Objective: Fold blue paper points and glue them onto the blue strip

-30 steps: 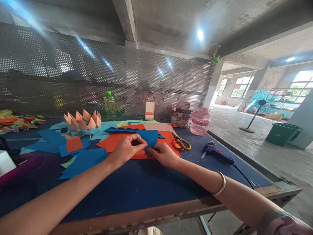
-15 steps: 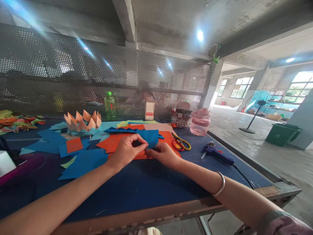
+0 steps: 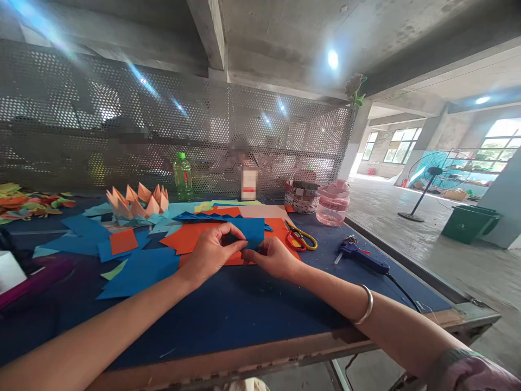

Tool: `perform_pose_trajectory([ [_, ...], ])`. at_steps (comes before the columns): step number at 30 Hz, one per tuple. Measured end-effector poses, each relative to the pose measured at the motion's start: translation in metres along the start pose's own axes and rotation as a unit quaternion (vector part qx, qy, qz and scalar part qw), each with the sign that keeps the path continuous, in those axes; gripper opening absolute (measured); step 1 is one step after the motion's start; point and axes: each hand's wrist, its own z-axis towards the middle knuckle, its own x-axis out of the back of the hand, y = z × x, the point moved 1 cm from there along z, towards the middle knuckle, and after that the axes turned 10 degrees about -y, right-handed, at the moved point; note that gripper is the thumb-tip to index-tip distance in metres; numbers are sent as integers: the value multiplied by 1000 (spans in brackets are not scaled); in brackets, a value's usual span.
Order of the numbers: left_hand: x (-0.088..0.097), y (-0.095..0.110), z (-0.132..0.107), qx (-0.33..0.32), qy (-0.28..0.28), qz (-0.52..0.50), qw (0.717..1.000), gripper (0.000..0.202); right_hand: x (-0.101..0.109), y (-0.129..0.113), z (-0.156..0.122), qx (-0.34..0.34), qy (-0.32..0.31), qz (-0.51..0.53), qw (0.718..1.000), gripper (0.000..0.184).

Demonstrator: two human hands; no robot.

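My left hand [image 3: 209,251] and my right hand [image 3: 274,256] meet over a blue piece of paper [image 3: 249,229], both pinching its near edge with closed fingers. The blue paper lies on orange sheets [image 3: 187,237] spread on the dark blue table top [image 3: 228,309]. My right wrist carries a silver bangle [image 3: 365,306].
Scissors with red and yellow handles [image 3: 299,236] lie right of my hands, a blue glue gun [image 3: 360,255] further right. Folded paper crowns [image 3: 136,201], a green bottle [image 3: 183,175], a pink jar [image 3: 334,203] and a patterned tub [image 3: 302,195] stand behind. Loose blue sheets [image 3: 136,269] lie left.
My fingers have shifted slightly on the blue paper, and its edge sits a little lower and flatter. Nothing else has moved.
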Motion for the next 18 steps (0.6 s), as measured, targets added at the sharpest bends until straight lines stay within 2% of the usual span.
perform_pose_trajectory([
  [3,0,-1,2,-7,7,-25,1000,18,1,-5,-1,-6,-1,7,1000,39],
  [7,1,0,4,-11,17,-143,990,46,1,-13,-3,9,-1,22,1000,35],
  [10,3,3,4,-9,21,-172,985,60,1,-16,-3,4,3,24,1000,33],
  [13,4,7,2,-5,16,-176,984,63,0,-16,-2,13,-1,41,999,32],
  [18,5,9,3,18,33,-174,984,57,-1,-13,-1,21,-8,52,998,33],
])
